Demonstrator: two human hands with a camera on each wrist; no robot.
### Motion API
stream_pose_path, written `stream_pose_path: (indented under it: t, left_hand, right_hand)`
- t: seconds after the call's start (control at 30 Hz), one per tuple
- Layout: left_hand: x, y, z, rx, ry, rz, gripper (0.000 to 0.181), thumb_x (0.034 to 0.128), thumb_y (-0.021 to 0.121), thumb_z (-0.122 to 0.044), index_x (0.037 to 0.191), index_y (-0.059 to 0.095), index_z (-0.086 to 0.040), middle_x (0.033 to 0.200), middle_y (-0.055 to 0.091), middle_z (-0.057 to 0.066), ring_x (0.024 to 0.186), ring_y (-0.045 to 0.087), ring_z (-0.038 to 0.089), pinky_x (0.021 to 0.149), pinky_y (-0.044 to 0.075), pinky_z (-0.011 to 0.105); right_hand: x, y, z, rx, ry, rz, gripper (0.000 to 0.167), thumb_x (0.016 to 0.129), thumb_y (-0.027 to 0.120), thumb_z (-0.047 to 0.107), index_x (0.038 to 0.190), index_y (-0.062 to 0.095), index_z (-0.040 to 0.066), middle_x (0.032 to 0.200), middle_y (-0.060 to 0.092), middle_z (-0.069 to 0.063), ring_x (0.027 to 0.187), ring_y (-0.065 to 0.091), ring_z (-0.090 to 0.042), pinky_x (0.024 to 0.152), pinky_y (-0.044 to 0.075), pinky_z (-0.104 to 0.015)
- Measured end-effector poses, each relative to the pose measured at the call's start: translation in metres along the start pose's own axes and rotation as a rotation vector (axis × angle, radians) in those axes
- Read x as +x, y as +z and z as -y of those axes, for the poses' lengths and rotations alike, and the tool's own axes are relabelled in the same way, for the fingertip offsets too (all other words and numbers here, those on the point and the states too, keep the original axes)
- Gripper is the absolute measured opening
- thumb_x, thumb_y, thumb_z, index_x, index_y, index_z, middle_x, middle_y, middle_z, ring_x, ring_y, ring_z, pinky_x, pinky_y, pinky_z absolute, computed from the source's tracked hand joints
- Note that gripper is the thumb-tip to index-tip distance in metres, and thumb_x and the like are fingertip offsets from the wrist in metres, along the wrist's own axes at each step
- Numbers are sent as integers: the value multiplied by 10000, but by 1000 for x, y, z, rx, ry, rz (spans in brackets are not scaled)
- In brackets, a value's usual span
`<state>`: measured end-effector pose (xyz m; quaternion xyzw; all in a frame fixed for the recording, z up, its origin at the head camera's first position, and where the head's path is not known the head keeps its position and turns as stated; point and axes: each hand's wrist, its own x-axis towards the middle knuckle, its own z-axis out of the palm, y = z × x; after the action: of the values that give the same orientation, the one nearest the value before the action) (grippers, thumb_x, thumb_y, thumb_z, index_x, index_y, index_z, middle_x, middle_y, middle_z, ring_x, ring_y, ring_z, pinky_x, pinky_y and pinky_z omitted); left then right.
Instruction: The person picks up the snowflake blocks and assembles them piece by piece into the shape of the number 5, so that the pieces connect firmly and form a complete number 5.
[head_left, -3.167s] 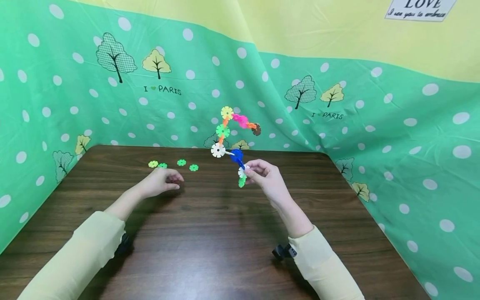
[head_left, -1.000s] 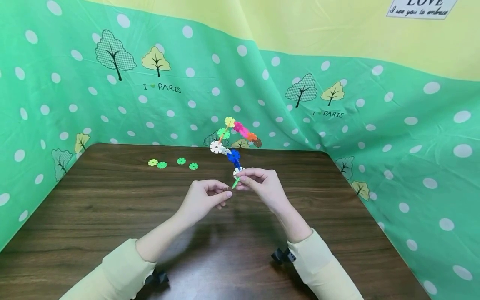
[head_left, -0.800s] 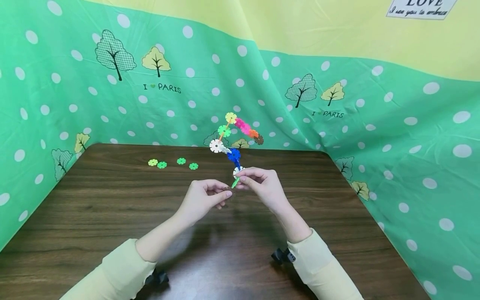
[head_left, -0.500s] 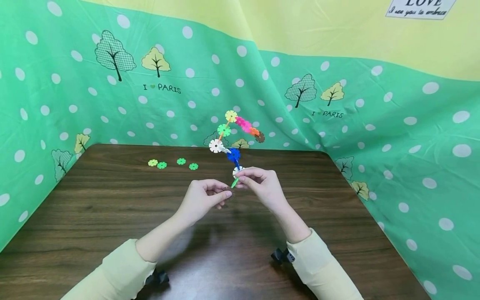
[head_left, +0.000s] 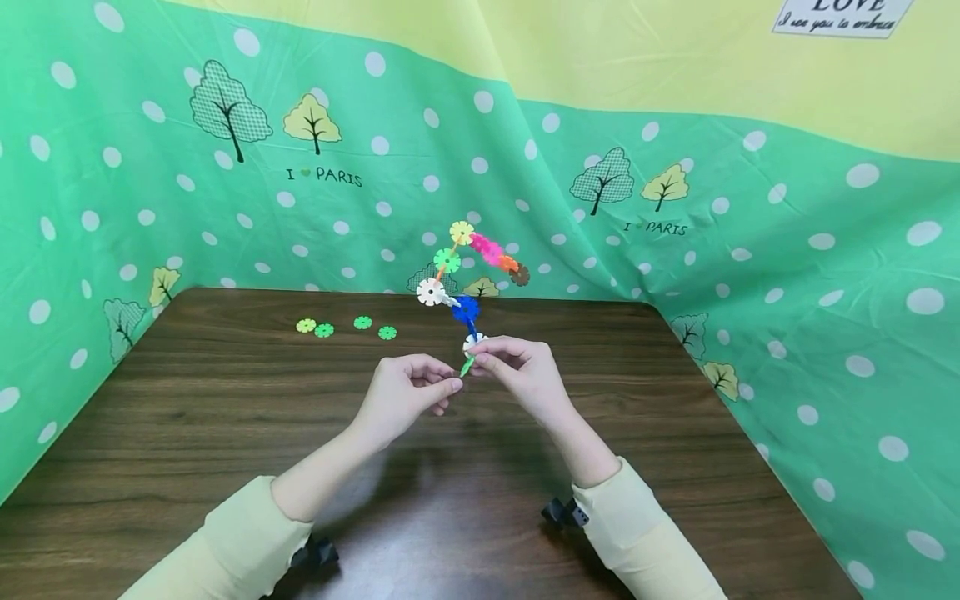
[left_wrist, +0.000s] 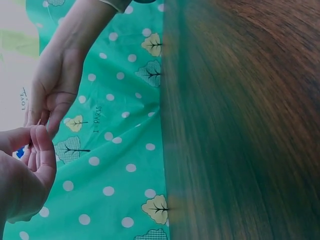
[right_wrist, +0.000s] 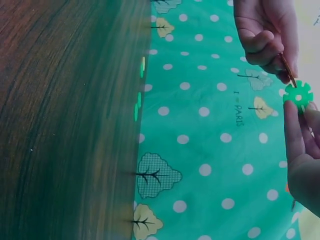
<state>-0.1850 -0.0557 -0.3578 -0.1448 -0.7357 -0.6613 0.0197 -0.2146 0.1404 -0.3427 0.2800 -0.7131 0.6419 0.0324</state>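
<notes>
In the head view, a chain of slotted flower-shaped plastic discs rises above the table, with a blue disc, a white disc, a yellow disc and several others. My right hand pinches its lower end, at a green disc beside another white disc. Between thumb and fingers, my left hand holds a thin brown disc, seen edge-on in the right wrist view. That brown disc meets the green disc's rim; how deep it sits in a slot I cannot tell. Fingers hide both discs in the left wrist view.
Loose discs lie on the dark wooden table at the far left: a yellow one and several green ones. Behind the table hangs a green dotted cloth. Small black cameras sit at both wrists.
My left hand has come from beside the loose discs to the chain's lower end, now with the brown disc. Over the last second both hands barely shift, while the chain's top has risen slightly.
</notes>
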Motion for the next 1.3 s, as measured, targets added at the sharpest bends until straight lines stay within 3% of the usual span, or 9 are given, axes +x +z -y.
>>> stream_pose_path:
  t: [0.17,0.37,0.5,0.77,1.07,1.3]
  left_hand:
    - [-1,-1,-3,8,9,-16,201,783,773,-135,918,712,0,747,707,131,586,662,191,606,574,308]
    - [-3,-3,-5,22,13,1,163,821,732,-95,935,715,19,757,712,143,623,687,192,627,577,303]
    - [-5,-2,-8,37,-9,6,126,822,728,-87,904,721,7,739,709,147,590,676,192,602,575,308]
    - [-6,-1,-8,27,0,-8,100,834,699,-43,870,704,51,721,704,152,562,666,178,570,572,306]
    - [-6,0,-5,8,28,-45,88,827,706,-32,855,699,52,735,704,162,579,673,178,579,574,301]
    - [0,-1,3,13,43,-67,86,826,717,-56,852,706,25,731,707,146,592,683,204,587,575,302]
  right_hand:
    - [-1,1,1,44,22,-6,209,865,660,42,1006,664,-112,1000,686,-200,892,677,-314,753,562,-409]
    - [-2,1,1,94,53,-17,221,836,698,41,998,668,-106,987,653,-298,827,698,-253,751,563,-415]
    - [-2,3,-1,101,60,-10,225,819,722,47,986,674,-96,946,691,-229,809,698,-220,763,564,-408]
    - [-2,9,-3,37,9,-13,200,792,755,71,952,701,-36,946,715,-168,862,694,-267,725,573,-372]
    - [-3,13,-4,46,22,-20,185,797,747,59,954,705,-30,948,722,-133,912,682,-304,756,569,-367]
    - [0,16,-7,28,18,-50,215,810,733,52,982,685,-67,980,701,-203,949,653,-380,787,562,-352]
